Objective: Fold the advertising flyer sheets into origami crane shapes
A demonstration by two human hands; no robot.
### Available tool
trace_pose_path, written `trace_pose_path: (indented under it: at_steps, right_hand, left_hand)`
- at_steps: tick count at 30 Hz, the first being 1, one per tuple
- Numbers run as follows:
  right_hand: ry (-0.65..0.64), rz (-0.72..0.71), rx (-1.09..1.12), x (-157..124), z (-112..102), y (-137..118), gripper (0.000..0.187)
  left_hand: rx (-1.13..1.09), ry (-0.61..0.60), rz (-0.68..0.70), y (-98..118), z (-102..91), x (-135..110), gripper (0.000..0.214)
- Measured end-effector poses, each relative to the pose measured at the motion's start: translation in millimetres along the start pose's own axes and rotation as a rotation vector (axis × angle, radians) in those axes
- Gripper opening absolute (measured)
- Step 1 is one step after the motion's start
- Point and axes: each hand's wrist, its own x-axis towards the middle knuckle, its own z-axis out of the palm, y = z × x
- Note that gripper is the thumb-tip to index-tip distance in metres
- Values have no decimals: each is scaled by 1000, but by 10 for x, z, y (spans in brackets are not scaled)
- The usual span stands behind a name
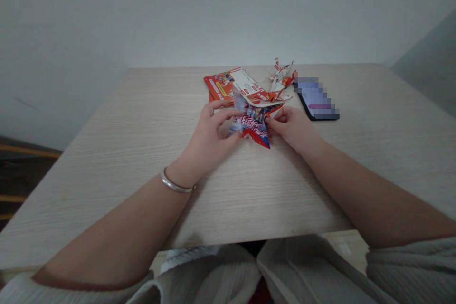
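A folded piece of colourful printed paper [253,122], red, white and blue, sits between both hands on the light wooden table [142,118]. My left hand [210,137], with a silver bracelet on the wrist, pinches the paper's left edge with curled fingers. My right hand [294,128] grips its right side, fingers closed on a fold. Part of the paper lifts up as a white and red flap.
A red printed leaflet [218,86] lies flat just behind the hands. A small folded paper figure [282,75] stands farther back. A phone [317,99] lies to the right of it. A grey wall rises behind the table.
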Motion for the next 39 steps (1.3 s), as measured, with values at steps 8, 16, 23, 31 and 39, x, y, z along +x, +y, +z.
trace_pose_path:
  at_steps: [8,16,23,31,39]
  right_hand:
    - [4,37,-13,-14,19,-129,10]
    - [-37,-10,-93,-23,42,-186,12]
    - [-80,21,-190,-47,12,-331,8]
    - [-104,-18,-196,-67,45,-359,13]
    - [-187,-171,-54,-84,73,-254,11]
  left_hand:
    - [376,-130,251,239,-139,48,25]
    - [519,-271,381,264,-108,44,15]
    - [569,-432,440,320,-105,35,19]
    - [579,-484,439,337,-81,50,22]
    - [586,-252,361,330,-103,23,44]
